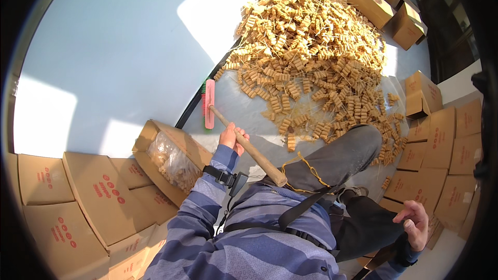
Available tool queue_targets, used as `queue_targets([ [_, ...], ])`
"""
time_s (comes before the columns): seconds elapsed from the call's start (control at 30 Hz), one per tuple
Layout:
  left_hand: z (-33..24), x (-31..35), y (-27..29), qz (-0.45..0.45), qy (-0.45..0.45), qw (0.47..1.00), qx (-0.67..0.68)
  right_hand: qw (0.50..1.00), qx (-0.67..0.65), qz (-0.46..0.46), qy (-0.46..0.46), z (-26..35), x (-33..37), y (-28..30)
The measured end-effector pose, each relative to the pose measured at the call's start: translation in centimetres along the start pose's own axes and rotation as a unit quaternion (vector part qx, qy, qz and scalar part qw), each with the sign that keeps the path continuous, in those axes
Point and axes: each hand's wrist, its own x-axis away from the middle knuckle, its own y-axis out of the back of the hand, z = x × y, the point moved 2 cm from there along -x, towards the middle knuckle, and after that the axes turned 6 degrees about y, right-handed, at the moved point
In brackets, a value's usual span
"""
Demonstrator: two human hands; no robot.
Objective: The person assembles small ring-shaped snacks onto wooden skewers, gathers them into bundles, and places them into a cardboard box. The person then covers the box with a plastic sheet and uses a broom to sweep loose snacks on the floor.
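Observation:
My left hand (233, 137) is wrapped round the wooden handle of a broom (257, 158). The handle's thick end points back toward my waist. At its far end is a pink head (209, 105) with red and green bristles, close to the foot of the light blue wall. My right hand (414, 223) hangs at the lower right beside my leg, fingers loosely spread and holding nothing. Beyond the broom lies a big heap of brown spiral-shaped pieces on thin sticks (311, 26), with loose ones scattered toward my raised knee.
Stacked cardboard boxes (96, 192) fill the left. An open box (181, 142) there holds a clear plastic bag of spiral pieces. More boxes (441, 140) line the right side, and several stand at the far right (371, 6). A yellow cord (306, 163) lies across my lap.

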Motion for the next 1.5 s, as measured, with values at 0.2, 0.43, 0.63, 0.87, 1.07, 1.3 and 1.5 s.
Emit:
queue_targets([
  [0.2, -1.7, -8.2, 0.6, -0.091, -0.031, 0.995, 0.0, 0.999, -0.031, 0.013, -0.023, -1.5, -0.5, 0.3],
  [0.43, -2.9, -9.7, -6.3, -0.032, 0.043, 0.996, -0.066, 0.998, -0.051, 0.014, -0.02, -2.9, -1.5, 0.0],
  [0.63, 3.3, -0.3, -10.9, 0.096, 0.136, 0.964, -0.209, 0.997, -0.058, 0.031, -0.027, -3.4, -3.5, -1.0],
  [0.87, 1.4, 7.1, -11.0, 0.199, 0.148, 0.959, -0.138, 0.998, -0.05, 0.042, -0.023, -3.1, -3.7, -0.9],
  [1.07, -1.1, 5.5, -4.2, 0.078, 0.061, 0.98, -0.171, 0.994, -0.099, 0.047, -0.022, -4.6, -2.3, -1.7],
  [1.3, -0.1, -2.1, -0.4, -0.053, 0.174, 0.935, -0.305, 0.994, -0.103, 0.029, -0.024, -5.1, -0.5, -1.0],
  [1.5, 6.9, -2.0, -6.2, -0.012, 0.225, 0.921, -0.319, 0.993, -0.111, 0.005, -0.026, -6.7, 1.4, -0.9],
])
